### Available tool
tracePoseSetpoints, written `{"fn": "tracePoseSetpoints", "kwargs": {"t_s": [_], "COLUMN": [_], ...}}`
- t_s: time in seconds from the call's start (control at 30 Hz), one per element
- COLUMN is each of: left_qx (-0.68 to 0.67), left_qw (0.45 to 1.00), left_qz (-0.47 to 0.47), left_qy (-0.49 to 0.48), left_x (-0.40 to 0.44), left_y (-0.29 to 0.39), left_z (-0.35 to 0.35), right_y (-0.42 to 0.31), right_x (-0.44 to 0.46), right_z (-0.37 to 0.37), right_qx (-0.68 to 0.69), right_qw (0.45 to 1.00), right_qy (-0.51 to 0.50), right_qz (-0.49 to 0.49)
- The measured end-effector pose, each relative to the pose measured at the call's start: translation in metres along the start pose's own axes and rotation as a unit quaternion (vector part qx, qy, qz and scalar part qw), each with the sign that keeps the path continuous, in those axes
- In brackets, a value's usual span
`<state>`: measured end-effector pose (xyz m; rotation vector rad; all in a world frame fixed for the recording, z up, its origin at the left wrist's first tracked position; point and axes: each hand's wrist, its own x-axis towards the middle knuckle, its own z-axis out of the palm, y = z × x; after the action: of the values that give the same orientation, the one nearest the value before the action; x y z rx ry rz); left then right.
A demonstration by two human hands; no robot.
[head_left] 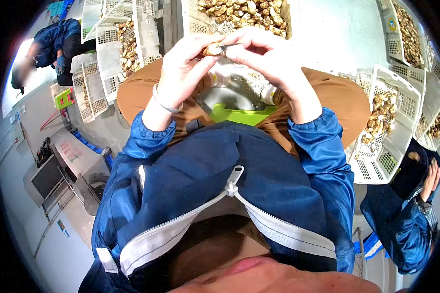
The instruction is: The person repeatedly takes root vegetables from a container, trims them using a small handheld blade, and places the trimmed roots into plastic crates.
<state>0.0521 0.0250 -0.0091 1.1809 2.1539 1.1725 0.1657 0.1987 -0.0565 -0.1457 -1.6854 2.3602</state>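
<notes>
Between my fingers, at the top middle of the head view, is a small brown and white mushroom-like piece. My left hand pinches it from the left, a pale band round its wrist. My right hand grips a small dark blade, whose end meets the piece's right side; its handle is hidden by the fingers. Just beyond both hands stands a white crate filled with similar brown pieces.
White mesh crates with brown pieces stand at the left and right. A green seat shows between my knees. One person in blue is at upper left, another at lower right.
</notes>
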Motion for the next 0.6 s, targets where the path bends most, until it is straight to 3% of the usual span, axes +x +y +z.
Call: {"fn": "tracePoseSetpoints", "kwargs": {"t_s": [0.03,0.1,0.2,0.3,0.37,0.4,0.5,0.6], "left_qx": [0.060,0.129,0.160,0.194,0.217,0.202,0.165,0.142], "left_qw": [0.997,0.988,0.982,0.974,0.968,0.972,0.982,0.988], "left_qz": [0.039,0.085,0.104,0.117,0.124,0.116,0.087,0.046], "left_qy": [0.005,0.006,0.002,0.008,0.000,-0.006,-0.022,-0.026], "left_x": [0.002,0.003,0.002,0.004,0.007,0.006,0.004,0.003], "left_y": [0.000,0.000,0.002,0.003,0.003,0.004,0.009,0.009], "left_z": [-0.002,-0.004,-0.005,-0.007,-0.007,-0.007,-0.007,-0.008], "right_y": [0.010,0.013,-0.001,0.007,0.008,0.008,0.001,0.004], "right_x": [0.003,0.003,0.001,0.001,0.001,0.001,0.002,0.004], "right_z": [0.003,0.002,-0.009,0.002,0.001,0.001,-0.008,-0.001], "right_qx": [-0.013,-0.011,0.035,0.033,0.012,0.001,0.128,0.075], "right_qw": [0.998,0.998,0.994,0.999,1.000,1.000,0.977,0.993], "right_qy": [-0.003,-0.009,-0.023,-0.004,-0.014,-0.020,-0.015,0.000], "right_qz": [-0.053,-0.055,0.096,-0.026,-0.002,0.009,0.171,0.091]}}
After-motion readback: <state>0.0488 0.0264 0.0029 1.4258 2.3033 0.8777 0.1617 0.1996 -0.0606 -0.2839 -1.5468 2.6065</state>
